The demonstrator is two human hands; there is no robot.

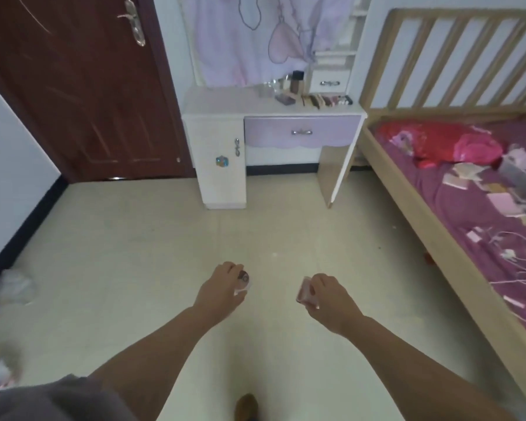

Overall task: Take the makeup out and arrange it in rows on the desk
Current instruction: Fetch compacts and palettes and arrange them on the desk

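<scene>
I stand on the floor some way in front of the white and lilac desk (225, 100). My left hand (222, 288) holds a small clear compact with a round dark pan (244, 282). My right hand (327, 294) grips a small pink case (305, 294). On the desk's right half lies a row of small makeup items (327, 100), with a dark palette (285, 99) to its left and a brown bottle with a black cap (296, 81) behind. More makeup packets (503, 203) lie scattered on the purple bedsheet.
A wooden bed (413, 189) runs along the right, with a clear box (521, 174), red and pink cloth (438, 141) and white cables on it. A dark red door (73, 86) is at the left. Plastic bags (6, 288) lie by the left wall.
</scene>
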